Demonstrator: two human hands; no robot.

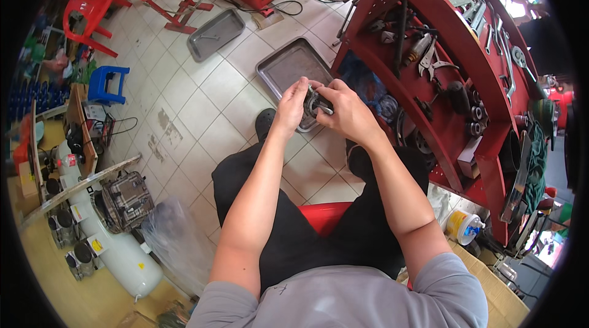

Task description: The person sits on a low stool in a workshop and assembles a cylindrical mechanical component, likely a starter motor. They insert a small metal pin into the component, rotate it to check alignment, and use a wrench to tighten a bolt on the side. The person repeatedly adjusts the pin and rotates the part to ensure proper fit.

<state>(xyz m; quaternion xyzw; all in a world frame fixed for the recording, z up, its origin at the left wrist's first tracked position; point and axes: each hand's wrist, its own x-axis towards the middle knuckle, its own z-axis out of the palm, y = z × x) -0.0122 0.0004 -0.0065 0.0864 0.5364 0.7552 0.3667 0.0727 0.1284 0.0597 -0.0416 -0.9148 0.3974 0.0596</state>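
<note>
1. Seated on a red stool (pixel 325 214), I hold a small round metal part (pixel 314 105) up in front of me, over my knees and above the tiled floor (pixel 202 107).
2. My left hand (pixel 291 107) has its grip closed on the part's left side, fingertips curled over the top edge.
3. My right hand (pixel 350 113) grips the right side, thumb and fingers pressed tight against the rim; both hands touch the part and nearly touch each other.
4. The part looks like a dark ring with a bright metal loop showing between my fingers; my hands hide too much of it to tell more.
5. As I judge it, the work is mid-way: the part is in hand and being worked, not yet set down.
6. Just beyond my hands, a grey metal tray (pixel 288 64) lies on the floor; a second tray (pixel 216 33) sits farther off.
7. On my right, a red tool rack (pixel 442 52) carries wrenches (pixel 472 6) and pliers (pixel 432 61).
8. Farthest left stand a red plastic chair (pixel 92 12) and a blue step stool (pixel 107 82).
</note>
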